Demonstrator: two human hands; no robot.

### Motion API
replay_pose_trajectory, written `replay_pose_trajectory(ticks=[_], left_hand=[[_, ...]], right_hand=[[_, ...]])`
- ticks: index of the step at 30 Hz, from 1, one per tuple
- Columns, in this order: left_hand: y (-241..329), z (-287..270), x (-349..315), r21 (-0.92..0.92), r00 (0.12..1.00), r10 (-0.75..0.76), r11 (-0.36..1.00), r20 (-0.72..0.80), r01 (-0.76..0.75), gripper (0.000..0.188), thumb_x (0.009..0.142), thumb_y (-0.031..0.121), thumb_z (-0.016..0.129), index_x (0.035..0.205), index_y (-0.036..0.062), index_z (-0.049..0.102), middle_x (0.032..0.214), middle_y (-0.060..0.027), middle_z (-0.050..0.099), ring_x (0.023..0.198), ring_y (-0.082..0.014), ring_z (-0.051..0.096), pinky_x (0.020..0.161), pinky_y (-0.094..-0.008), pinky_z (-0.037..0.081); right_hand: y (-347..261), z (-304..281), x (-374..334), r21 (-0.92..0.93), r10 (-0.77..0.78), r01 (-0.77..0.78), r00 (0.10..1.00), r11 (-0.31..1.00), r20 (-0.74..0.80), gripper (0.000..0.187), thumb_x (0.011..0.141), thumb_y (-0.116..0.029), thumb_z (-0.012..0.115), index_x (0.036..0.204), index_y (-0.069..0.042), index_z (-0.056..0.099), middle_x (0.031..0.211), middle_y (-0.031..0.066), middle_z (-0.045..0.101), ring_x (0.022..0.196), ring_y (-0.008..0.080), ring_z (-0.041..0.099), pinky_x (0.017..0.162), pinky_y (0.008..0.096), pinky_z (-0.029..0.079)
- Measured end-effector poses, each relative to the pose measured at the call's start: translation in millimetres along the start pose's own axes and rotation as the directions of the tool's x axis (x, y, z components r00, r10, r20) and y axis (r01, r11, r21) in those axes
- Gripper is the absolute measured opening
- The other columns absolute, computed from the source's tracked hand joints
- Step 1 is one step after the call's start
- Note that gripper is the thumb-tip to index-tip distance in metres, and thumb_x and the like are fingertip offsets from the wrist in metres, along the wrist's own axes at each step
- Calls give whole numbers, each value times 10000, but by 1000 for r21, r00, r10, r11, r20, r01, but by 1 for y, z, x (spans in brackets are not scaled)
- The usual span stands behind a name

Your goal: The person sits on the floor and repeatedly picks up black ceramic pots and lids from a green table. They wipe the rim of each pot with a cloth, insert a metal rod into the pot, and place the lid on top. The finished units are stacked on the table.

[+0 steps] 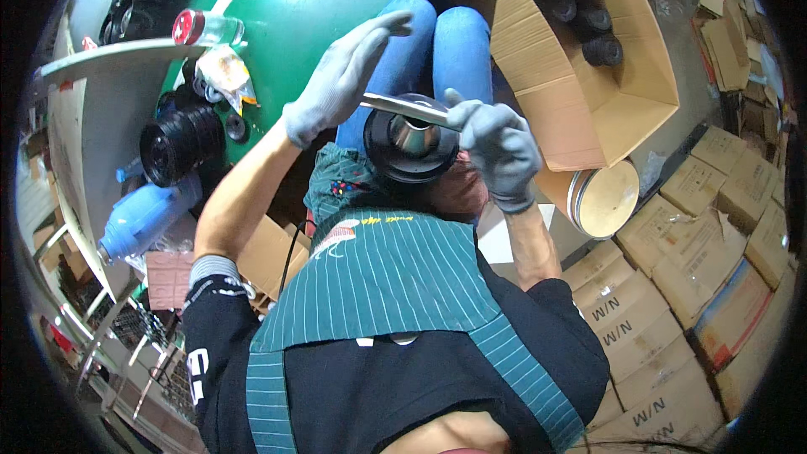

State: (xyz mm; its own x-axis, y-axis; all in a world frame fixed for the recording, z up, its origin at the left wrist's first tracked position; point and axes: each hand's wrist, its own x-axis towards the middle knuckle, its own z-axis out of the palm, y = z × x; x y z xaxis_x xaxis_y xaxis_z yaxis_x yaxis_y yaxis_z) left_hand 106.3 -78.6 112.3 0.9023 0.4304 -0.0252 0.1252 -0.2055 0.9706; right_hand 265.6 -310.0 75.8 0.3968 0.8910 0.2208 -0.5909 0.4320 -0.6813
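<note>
My left hand (343,76), in a grey knit glove, is open, with its fingers stretched out and pressed flat together. My right hand (503,150), gloved alike, closes round one end of a flat metal bar (407,107). The bar's other end comes close to my left palm; whether they touch I cannot tell. Below the bar, at my lap, is a round black disc-shaped part (395,170) with a shiny metal centre (414,139). The bar crosses over its upper part and hides some of it.
An open cardboard box (546,76) with several black round parts (602,50) stands at the right. Beside it is a round drum-like stool (607,200). Stacked cartons (664,244) fill the right. At left are a red-lidded clear jar (208,28), black ringed parts (181,145) and a blue bottle (145,217).
</note>
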Motion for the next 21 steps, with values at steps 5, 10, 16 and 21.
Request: replay_pose_trajectory(ticks=[5,10,16,21], left_hand=[[-5,5,33,61,983,58,996,172,-69,489,1181,358,314,1392,89,664,1004,-113,733,870,-216,716,770,-336,588],[-28,16,80,-183,874,-123,955,471,233,614,1190,514,357,1236,52,758,887,-72,730,790,-139,680,746,-307,577],[-33,13,89,-164,828,-36,974,560,153,652,1166,563,405,1121,39,791,854,-90,750,763,-153,706,755,-336,581],[-37,76,119,-295,737,387,919,554,-261,568,1120,456,474,1036,-1,801,860,-150,788,823,-262,744,854,-394,574]], right_hand=[[-45,30,6,-585,177,-7,956,811,234,293,708,-195,615,843,-34,820,711,75,678,958,297,701,1228,604,412],[-57,53,36,-763,323,284,779,581,537,260,686,-299,803,778,-63,751,670,53,536,865,302,657,1164,592,476],[-55,56,62,-715,529,437,482,546,699,149,831,-297,762,834,-148,759,692,14,569,776,239,613,1032,521,529],[-21,104,76,-658,660,454,183,601,729,192,886,-306,700,896,-115,711,666,-11,582,652,203,614,716,377,542]])
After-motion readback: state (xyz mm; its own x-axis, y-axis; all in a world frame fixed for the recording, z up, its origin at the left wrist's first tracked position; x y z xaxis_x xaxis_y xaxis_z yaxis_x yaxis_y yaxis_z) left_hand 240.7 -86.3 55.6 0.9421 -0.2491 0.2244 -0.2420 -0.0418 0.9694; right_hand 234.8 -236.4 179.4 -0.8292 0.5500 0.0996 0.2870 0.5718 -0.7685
